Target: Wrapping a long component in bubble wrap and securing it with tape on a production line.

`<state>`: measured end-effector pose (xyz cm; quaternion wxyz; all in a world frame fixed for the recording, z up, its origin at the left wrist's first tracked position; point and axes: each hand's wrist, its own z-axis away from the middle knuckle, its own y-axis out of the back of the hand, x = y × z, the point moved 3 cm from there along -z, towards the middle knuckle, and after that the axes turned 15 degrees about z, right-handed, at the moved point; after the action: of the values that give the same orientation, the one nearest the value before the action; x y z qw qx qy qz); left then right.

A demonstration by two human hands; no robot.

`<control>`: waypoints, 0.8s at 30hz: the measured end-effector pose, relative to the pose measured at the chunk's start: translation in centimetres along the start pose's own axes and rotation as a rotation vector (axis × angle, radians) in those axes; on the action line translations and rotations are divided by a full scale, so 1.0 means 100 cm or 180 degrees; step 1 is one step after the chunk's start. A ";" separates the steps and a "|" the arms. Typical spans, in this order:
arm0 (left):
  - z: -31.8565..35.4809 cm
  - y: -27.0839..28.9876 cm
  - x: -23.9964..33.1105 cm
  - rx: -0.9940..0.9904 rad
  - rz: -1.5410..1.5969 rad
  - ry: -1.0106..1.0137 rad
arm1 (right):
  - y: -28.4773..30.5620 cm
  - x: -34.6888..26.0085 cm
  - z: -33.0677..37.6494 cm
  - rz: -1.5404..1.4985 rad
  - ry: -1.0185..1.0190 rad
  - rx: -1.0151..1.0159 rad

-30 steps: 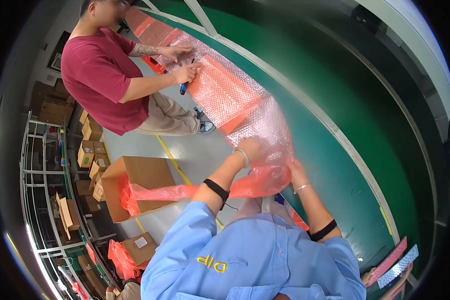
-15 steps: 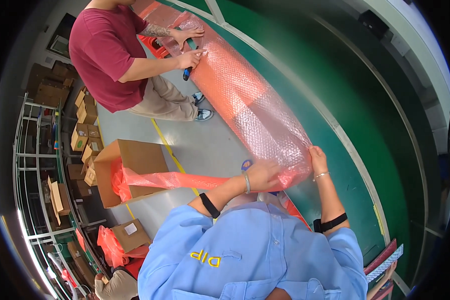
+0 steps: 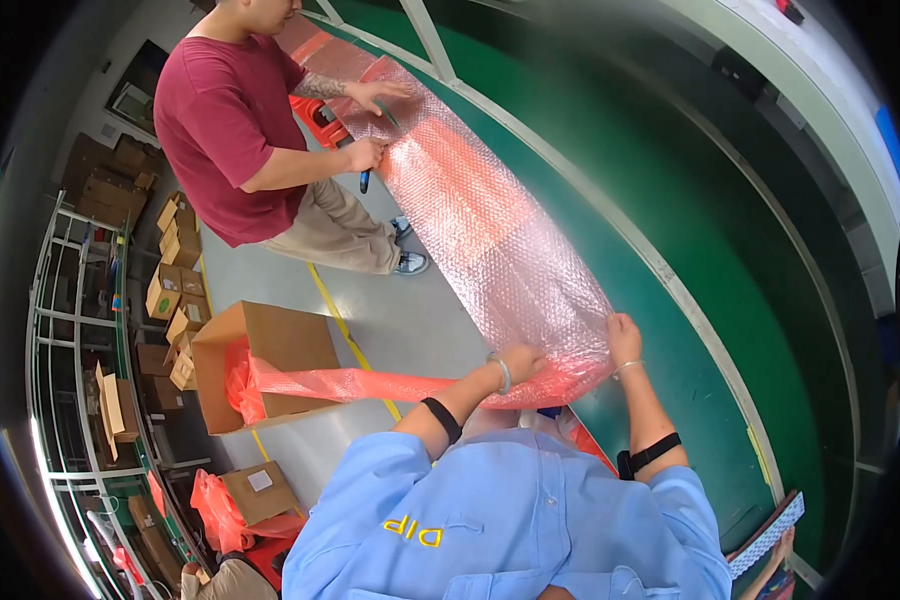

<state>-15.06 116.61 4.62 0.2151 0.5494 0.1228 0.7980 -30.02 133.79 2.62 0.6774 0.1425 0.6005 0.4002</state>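
Observation:
A long sheet of pink bubble wrap (image 3: pixel 470 210) lies stretched along the green conveyor belt (image 3: pixel 690 260). My left hand (image 3: pixel 520 362) grips its near corner on the left side. My right hand (image 3: pixel 624 338) presses down on the near edge to the right. A strip of the same pink wrap (image 3: pixel 350 384) trails from under my left hand into an open cardboard box (image 3: pixel 270 350) on the floor. At the far end a person in a dark red shirt (image 3: pixel 225 120) holds the sheet flat with one hand (image 3: pixel 380 95) and holds a dark blue tool (image 3: pixel 365 180) in the other.
Metal shelving (image 3: pixel 90 330) with small cardboard boxes runs along the left. Several more boxes and pink wrap (image 3: pixel 240 495) sit on the floor at lower left. A yellow line (image 3: pixel 345 335) marks the floor. A red stool (image 3: pixel 320 118) stands by the other person.
The bubble wrap has been pulled out flat along the belt. My hands moved from a bunched wad at my chest to the sheet's near edge, spread apart.

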 end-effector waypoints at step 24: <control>-0.030 0.053 0.030 0.0178 -0.1749 0.0818 | -0.013 -0.008 -0.005 -0.0561 -0.0074 -0.0053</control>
<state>-19.86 113.53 8.27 0.3904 0.3959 0.3149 0.7692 -29.95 132.24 2.13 0.7181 0.0881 0.5995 0.3423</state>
